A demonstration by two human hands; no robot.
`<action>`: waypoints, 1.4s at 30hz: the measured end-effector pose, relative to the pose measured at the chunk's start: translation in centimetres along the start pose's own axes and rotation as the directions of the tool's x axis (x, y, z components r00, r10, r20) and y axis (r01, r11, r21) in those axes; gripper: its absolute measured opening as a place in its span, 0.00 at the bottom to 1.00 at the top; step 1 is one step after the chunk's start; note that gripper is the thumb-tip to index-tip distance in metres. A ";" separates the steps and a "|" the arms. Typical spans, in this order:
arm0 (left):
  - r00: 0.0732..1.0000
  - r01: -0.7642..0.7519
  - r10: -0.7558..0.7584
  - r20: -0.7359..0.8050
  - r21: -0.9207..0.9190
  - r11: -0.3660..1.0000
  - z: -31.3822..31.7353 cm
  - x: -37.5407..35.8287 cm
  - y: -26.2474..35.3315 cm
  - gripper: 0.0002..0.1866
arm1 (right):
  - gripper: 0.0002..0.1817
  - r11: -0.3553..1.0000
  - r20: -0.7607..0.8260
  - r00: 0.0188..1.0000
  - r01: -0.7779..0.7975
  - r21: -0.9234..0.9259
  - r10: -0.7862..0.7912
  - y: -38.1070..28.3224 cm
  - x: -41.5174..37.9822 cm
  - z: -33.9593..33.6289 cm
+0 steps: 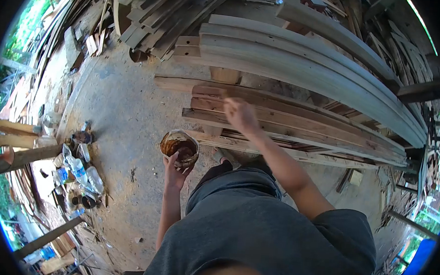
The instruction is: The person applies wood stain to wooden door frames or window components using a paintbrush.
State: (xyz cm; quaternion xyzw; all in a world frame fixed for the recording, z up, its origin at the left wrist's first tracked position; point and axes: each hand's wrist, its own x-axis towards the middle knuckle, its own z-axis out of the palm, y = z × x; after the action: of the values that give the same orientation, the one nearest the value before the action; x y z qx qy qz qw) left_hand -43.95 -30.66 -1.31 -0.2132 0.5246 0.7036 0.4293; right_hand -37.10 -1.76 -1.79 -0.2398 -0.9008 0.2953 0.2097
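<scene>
My left hand (175,174) grips a cut-open tub (166,145) by its near side, the thumb over the rim. Dark brown liquid coats the inside, and the tub is tilted toward me. Over the ends of several stacked boards (282,116), my right hand (240,114) is closed, somewhat smeared by motion. From its fingers juts a small brown tip, seemingly a brush (224,94), mostly hidden by the hand. Beneath it, the board ends look reddish brown and darker than the pale planks behind.
Long pale planks (285,58) lie stacked beyond the darker boards. Plastic bottles (81,172) and other litter cover the floor at left, beside wooden posts (25,158). Scrap boards (159,15) are heaped at the back. My foot (222,157) is close to the boards.
</scene>
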 end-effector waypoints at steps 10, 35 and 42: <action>0.999 0.025 -0.029 0.036 0.099 0.995 4.5 -0.4 -0.7 0.32 | 0.09 0.811 -0.041 0.888 -0.399 0.428 0.459 5.0 -2.2 -0.2; 0.996 0.003 -0.007 -0.088 -0.044 0.999 3.8 -2.4 -5.3 0.36 | 0.18 0.754 0.119 0.846 -0.390 -0.528 0.520 14.4 -12.1 -11.8; 0.994 -0.002 -0.015 -0.111 -0.152 0.988 0.0 -2.2 -5.0 0.31 | 0.15 0.996 0.181 0.980 -0.085 0.040 0.077 1.7 -4.4 -1.2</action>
State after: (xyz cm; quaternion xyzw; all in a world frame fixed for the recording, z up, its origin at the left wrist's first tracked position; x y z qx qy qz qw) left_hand -38.68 -31.10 -2.45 -0.2859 0.4922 0.7270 0.3842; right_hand -32.40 -2.51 -2.99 -0.2435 -0.8981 0.3455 0.1210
